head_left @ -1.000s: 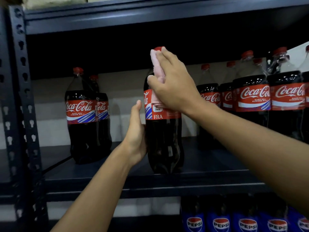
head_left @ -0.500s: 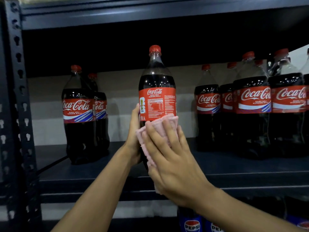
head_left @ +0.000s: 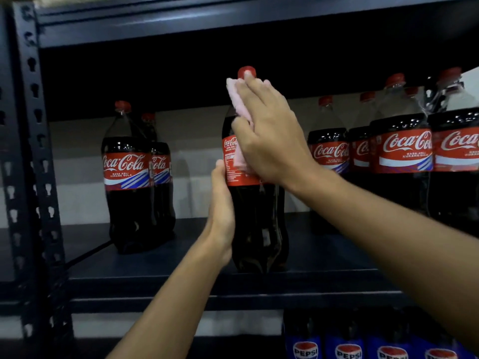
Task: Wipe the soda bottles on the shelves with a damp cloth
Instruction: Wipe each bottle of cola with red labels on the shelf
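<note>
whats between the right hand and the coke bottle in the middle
A pink cloth, pressed by the right hand against the bottle at its neck and upper label; the head view shows it.

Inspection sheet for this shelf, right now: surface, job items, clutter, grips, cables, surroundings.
Surface: dark metal shelf, bottles standing on it.
Job's things: Coca-Cola bottle upright near the front edge; pink cloth on its neck and shoulder.
Clutter: nothing seen.
Grips: left hand holds the bottle's side; right hand presses the cloth flat.
Cables: thin dark line on the shelf, possibly a cable.
Surroundings: other Coca-Cola bottles left and right; Pepsi bottles below.
</note>
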### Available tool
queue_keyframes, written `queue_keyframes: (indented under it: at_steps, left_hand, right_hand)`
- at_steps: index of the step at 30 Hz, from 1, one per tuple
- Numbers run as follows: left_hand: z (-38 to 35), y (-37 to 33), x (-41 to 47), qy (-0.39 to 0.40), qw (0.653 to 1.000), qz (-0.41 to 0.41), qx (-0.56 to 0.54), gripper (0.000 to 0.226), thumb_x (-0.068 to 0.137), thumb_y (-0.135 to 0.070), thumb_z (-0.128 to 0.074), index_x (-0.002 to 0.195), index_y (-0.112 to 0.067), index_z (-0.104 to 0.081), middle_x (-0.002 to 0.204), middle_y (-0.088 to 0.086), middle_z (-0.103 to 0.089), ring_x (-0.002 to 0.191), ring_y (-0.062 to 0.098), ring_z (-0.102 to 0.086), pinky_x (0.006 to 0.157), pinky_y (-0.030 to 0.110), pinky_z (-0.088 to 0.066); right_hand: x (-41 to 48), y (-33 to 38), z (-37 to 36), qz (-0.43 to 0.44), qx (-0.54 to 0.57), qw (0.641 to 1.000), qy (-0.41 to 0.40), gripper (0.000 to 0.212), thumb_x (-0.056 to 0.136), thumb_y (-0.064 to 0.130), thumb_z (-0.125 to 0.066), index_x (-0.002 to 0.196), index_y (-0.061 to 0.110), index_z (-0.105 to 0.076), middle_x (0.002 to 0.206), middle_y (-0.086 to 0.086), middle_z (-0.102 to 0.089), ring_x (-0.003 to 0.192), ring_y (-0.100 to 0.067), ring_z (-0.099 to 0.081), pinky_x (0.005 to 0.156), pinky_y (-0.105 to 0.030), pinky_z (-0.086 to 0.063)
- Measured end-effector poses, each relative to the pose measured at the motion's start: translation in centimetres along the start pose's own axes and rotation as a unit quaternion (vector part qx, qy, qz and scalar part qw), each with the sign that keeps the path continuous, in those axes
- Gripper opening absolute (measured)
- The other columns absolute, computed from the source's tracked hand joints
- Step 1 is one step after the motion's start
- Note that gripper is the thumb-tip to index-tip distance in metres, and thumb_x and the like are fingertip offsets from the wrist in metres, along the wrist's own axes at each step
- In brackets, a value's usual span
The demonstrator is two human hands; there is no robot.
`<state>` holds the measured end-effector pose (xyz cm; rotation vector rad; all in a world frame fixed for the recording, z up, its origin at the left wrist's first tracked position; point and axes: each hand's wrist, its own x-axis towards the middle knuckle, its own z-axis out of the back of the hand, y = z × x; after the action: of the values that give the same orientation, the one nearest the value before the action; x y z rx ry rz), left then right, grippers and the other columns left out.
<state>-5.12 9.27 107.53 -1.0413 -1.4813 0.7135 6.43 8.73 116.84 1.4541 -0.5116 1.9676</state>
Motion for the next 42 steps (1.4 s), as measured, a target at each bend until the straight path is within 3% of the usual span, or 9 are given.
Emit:
queue_keyframes:
  at_steps: [5,11,14,17,23,27,31,36,42]
  left_hand:
    - [0.5,0.6,1.3,0.003,0.999,-0.025,-0.038,0.067,0.108,-0.064,-0.024,0.113,-0.025,-0.079,0.113,0.011,-0.079,0.106,0.02,-0.076,0.09,0.038,-0.059]
    - [1.6,0.4,2.1,0.062,0.993,0.024,-0.101,0.065,0.102,-0.066,-0.038,0.107,-0.012,-0.073,0.097,0.01,-0.077,0.087,0.02,-0.076,0.078,0.034,-0.064]
    - [1.7,0.3,1.9,0.07,0.993,0.025,-0.089,0.062,0.093,-0.067,-0.044,0.098,-0.02,-0.084,0.107,0.008,-0.08,0.095,0.018,-0.078,0.082,0.033,-0.064]
    - [1.7,-0.1,2.0,0.042,0.995,0.057,-0.07,0.065,0.102,-0.071,-0.038,0.112,-0.026,-0.084,0.118,0.008,-0.079,0.104,0.02,-0.078,0.078,0.034,-0.063]
    - [1.6,-0.5,0.3,0.038,0.998,0.055,-0.019,0.082,0.099,-0.08,-0.024,0.128,-0.021,-0.072,0.115,0.014,-0.079,0.105,0.026,-0.078,0.092,0.044,-0.059]
    - [0.2,0.1,0.1,0.011,1.0,0.011,-0.019,0.076,0.101,-0.078,-0.026,0.119,-0.027,-0.079,0.108,0.011,-0.081,0.099,0.023,-0.079,0.079,0.039,-0.062]
    - [0.4,0.8,1.0,0.005,0.998,-0.022,-0.053,0.07,0.107,-0.066,-0.023,0.098,-0.033,-0.084,0.102,-0.002,-0.081,0.097,0.009,-0.077,0.082,0.028,-0.06]
    - [1.3,0.5,2.2,0.049,0.992,0.032,-0.116,0.07,0.1,-0.07,-0.035,0.106,-0.01,-0.072,0.092,0.008,-0.076,0.082,0.019,-0.074,0.079,0.035,-0.063]
    - [1.8,-0.1,1.8,0.044,0.996,0.056,-0.059,0.068,0.089,-0.074,-0.046,0.112,-0.022,-0.083,0.116,0.009,-0.077,0.101,0.022,-0.076,0.083,0.036,-0.061]
  right_hand:
    - [-8.9,1.6,-6.0,-0.012,-0.286,0.958,0.025,0.065,0.104,0.039,-0.034,0.163,0.014,-0.024,0.171,-0.009,-0.015,0.159,-0.03,-0.007,0.126,-0.058,-0.008]
    - [-15.4,0.0,-4.7,0.152,-0.185,0.969,0.054,0.066,0.099,0.034,-0.036,0.161,0.01,-0.029,0.17,-0.011,-0.019,0.158,-0.037,-0.004,0.123,-0.062,-0.019]
    - [-11.5,0.7,-4.7,0.109,-0.136,0.984,0.029,0.064,0.101,0.032,-0.031,0.16,0.007,-0.031,0.169,-0.014,-0.023,0.158,-0.035,-0.008,0.122,-0.058,-0.017]
    - [-5.5,-0.3,-2.4,0.057,-0.132,0.989,0.026,0.065,0.103,0.034,-0.027,0.165,0.02,-0.015,0.173,-0.003,-0.001,0.159,-0.027,0.008,0.128,-0.05,-0.002]
    - [2.0,-0.6,0.2,-0.033,0.022,0.998,0.048,0.068,0.098,0.039,-0.034,0.163,0.019,-0.026,0.172,-0.001,-0.013,0.157,-0.02,-0.011,0.127,-0.048,-0.017]
    - [-1.7,0.2,-1.1,0.007,-0.03,0.999,0.006,0.066,0.101,0.035,-0.034,0.164,0.017,-0.022,0.172,-0.002,-0.012,0.159,-0.023,-0.004,0.127,-0.048,-0.01]
    - [-9.4,1.7,-6.7,-0.004,-0.295,0.955,0.02,0.063,0.105,0.036,-0.033,0.158,0.002,-0.033,0.166,-0.022,-0.025,0.155,-0.044,-0.017,0.124,-0.063,-0.015]
    - [-15.8,-0.8,-4.8,0.183,-0.202,0.961,0.04,0.06,0.1,0.03,-0.039,0.157,0.008,-0.039,0.167,-0.012,-0.029,0.156,-0.039,-0.018,0.121,-0.062,-0.023]
    - [-7.4,-0.4,-2.8,0.108,-0.131,0.985,0.019,0.065,0.1,0.029,-0.035,0.163,0.013,-0.025,0.172,-0.011,-0.013,0.159,-0.033,0.001,0.127,-0.053,-0.007]
